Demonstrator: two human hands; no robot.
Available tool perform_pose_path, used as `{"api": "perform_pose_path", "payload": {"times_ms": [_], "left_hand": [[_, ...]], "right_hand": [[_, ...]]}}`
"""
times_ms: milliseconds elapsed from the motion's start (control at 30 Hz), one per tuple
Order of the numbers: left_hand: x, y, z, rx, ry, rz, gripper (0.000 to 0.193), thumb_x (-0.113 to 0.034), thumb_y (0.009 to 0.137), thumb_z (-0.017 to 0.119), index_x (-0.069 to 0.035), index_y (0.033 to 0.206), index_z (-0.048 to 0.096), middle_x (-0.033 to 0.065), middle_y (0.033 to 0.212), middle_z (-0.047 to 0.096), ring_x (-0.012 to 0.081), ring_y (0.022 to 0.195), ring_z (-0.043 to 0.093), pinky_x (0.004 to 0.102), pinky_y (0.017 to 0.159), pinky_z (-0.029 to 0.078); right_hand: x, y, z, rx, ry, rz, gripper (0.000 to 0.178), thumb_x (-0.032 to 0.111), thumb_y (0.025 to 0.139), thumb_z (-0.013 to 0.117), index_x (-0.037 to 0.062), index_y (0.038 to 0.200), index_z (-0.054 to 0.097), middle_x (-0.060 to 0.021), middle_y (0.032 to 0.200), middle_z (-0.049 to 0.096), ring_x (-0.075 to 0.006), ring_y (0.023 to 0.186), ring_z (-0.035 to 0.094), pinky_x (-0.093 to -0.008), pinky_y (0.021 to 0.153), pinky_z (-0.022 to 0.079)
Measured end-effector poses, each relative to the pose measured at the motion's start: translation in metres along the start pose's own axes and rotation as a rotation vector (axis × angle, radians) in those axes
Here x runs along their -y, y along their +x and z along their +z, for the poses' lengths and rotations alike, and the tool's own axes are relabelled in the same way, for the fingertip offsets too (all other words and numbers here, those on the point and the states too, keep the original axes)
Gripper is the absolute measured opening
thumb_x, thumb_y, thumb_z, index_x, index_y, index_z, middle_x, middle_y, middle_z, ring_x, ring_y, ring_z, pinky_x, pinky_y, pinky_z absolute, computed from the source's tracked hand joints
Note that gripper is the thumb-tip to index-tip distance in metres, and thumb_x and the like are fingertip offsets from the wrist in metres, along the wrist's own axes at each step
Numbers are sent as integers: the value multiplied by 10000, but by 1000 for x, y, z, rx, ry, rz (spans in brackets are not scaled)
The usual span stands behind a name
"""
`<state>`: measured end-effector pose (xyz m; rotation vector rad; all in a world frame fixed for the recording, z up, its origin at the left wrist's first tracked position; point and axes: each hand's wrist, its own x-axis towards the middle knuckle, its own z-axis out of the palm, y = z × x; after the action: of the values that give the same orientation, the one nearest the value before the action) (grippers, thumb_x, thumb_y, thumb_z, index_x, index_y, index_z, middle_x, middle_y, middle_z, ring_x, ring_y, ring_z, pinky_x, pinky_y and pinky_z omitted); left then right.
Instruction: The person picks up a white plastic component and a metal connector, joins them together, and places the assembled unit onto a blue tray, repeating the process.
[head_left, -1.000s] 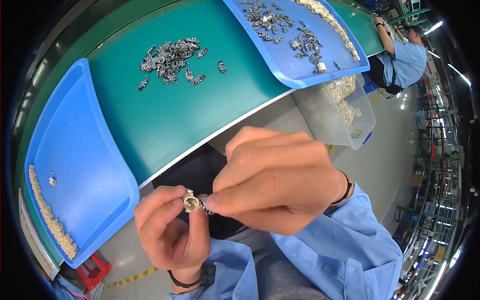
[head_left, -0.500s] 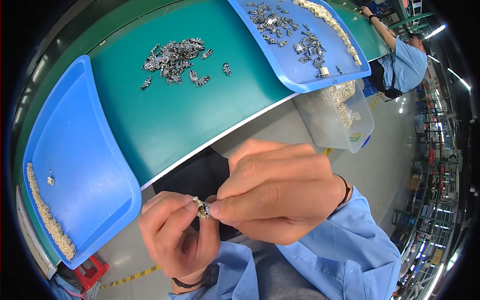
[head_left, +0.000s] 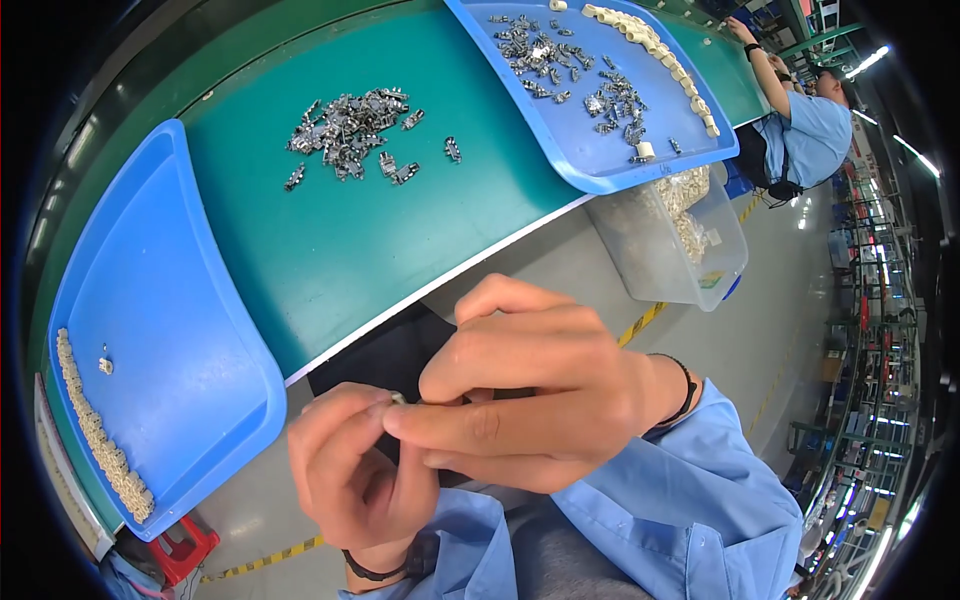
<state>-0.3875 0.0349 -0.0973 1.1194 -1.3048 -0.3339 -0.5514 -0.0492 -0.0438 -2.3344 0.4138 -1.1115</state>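
My left hand (head_left: 355, 475) pinches a small cream-coloured part (head_left: 398, 398) between thumb and fingertips, in front of the table's edge. Against it presses the thumb of my right hand (head_left: 540, 395), whose fingers are curled closed. Only a sliver of the part shows; the half-second-old frame reveals a metal piece in it. Beyond my hands, small metal pieces (head_left: 347, 128) lie heaped on the green table (head_left: 370, 240). The blue tray at the left (head_left: 190, 330) carries a row of small cream parts (head_left: 95, 430) along its edge and one lone part (head_left: 105, 365).
Another blue tray (head_left: 590, 175) at the far right holds scattered metal pieces and a row of cream pieces (head_left: 670, 62). Below it stands a translucent bin (head_left: 640, 265) with bagged cream parts. A red stool (head_left: 185, 548) is at lower left. A co-worker (head_left: 805, 135) sits far right.
My right thumb has slid left over the part, covering most of it, metal piece included. My left hand keeps its pinch. The view has shifted slightly.
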Motion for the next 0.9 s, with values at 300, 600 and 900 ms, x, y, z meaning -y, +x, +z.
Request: {"api": "perform_pose_path", "payload": {"times_ms": [300,600,900], "left_hand": [[-8,76,-38,164,232,-30,291,51,779,823,35,1029,675,144,942,641,258,844,632,310,749,500],[93,276,2,447,432,-68,150,-40,844,742,9,965,668,4,784,594,105,718,531,267,689,463],[243,390,114,643,634,-108,236,-115,804,775,-8,1012,741,78,891,735,180,842,699,329,806,549]], "right_hand": [[-87,10,-6,-68,-431,154,470,152,825,772,49,1274,680,-82,1028,618,-251,864,579,-383,770,432],[-140,4,-4,-75,-566,197,295,123,784,787,68,1067,726,-64,1029,582,-259,969,564,-398,865,422],[-134,9,-6,-79,-412,268,207,79,759,773,64,957,715,-44,1020,593,-236,996,571,-397,899,409]]}}
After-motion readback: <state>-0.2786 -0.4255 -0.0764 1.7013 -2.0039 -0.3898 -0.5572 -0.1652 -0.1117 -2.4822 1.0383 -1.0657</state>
